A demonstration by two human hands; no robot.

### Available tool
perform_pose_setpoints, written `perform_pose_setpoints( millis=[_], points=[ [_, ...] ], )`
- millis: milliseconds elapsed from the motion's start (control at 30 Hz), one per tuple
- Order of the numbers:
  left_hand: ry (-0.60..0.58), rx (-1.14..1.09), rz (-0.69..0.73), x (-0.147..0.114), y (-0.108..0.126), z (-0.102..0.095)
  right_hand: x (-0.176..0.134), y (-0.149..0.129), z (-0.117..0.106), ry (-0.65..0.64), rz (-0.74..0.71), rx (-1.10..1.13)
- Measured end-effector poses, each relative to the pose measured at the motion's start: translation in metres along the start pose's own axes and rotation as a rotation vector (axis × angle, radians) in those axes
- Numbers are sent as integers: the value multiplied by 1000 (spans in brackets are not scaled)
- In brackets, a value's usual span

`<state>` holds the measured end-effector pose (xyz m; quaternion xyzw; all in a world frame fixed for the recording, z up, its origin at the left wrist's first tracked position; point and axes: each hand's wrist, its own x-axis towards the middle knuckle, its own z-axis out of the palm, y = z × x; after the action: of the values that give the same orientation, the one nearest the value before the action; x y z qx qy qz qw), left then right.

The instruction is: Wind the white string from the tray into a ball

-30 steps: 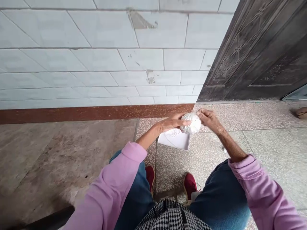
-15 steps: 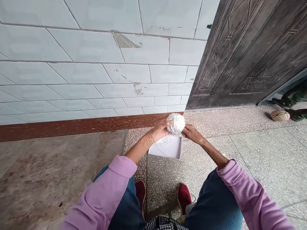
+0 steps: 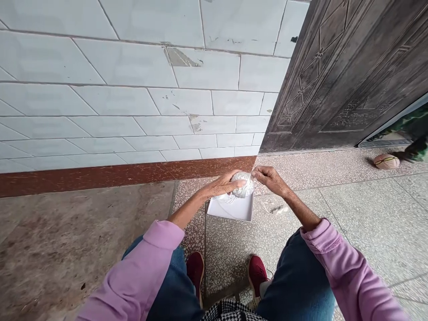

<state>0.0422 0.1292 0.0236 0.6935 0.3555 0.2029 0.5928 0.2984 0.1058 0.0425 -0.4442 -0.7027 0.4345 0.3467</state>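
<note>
A white ball of yarn [image 3: 243, 187] is held over a shallow white box [image 3: 236, 210] on the floor. My left hand [image 3: 224, 184] wraps around the ball's left side, thumb across its front. At the ball's upper right, my right hand [image 3: 266, 176] pinches a white strand that runs to the ball. Loose loops of white yarn [image 3: 227, 199] lie in the box, partly hidden behind my left hand. Below my right wrist, a small bundle of white yarn [image 3: 279, 209] rests on the speckled floor.
A white tiled wall [image 3: 133, 102] with a red-brown base strip rises in front. To the right stands a dark carved door [image 3: 321, 98]. A pinkish ball [image 3: 386, 161] with dark lines lies on the floor at far right, beside a dark green patterned thing [image 3: 417, 149]. My red shoes [image 3: 257, 272] are below.
My right hand has risen from the ball's lower right to its upper right. The ball has dropped slightly and turned in my left hand. The white bundle on the floor has come into sight.
</note>
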Motion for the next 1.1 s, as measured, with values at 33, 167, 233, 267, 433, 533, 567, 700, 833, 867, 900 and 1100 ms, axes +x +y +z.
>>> perform_pose_setpoints(
  millis=[33,167,233,267,433,533,567,700,833,867,900,1100],
  points=[
    [-32,-17,-13,-1,0,0,0,0,0,15,7,2],
    [-101,-133,2,-7,3,4,-1,2,5,23,37,22],
    [-77,-260,38,-10,6,8,0,3,10,26,50,44],
    [-60,-333,43,-11,8,10,2,3,12,35,54,53],
    [-7,-641,33,-12,13,17,13,7,22,127,34,40],
    [122,-731,65,-10,14,16,14,8,28,142,1,-20],
    [172,-742,71,-10,14,14,12,7,31,127,-9,-43],
    [329,-615,48,-10,15,3,-2,-1,45,-57,-45,-131],
    [504,-91,-67,-10,9,-8,-12,-8,46,-174,-78,-149],
    [500,15,-94,-10,7,-9,-12,-9,43,-159,-80,-136],
    [453,76,-114,-11,6,-9,-12,-9,39,-128,-78,-121],
    [-123,-203,-67,-19,13,3,-1,1,13,39,-25,-3]
  ],
)
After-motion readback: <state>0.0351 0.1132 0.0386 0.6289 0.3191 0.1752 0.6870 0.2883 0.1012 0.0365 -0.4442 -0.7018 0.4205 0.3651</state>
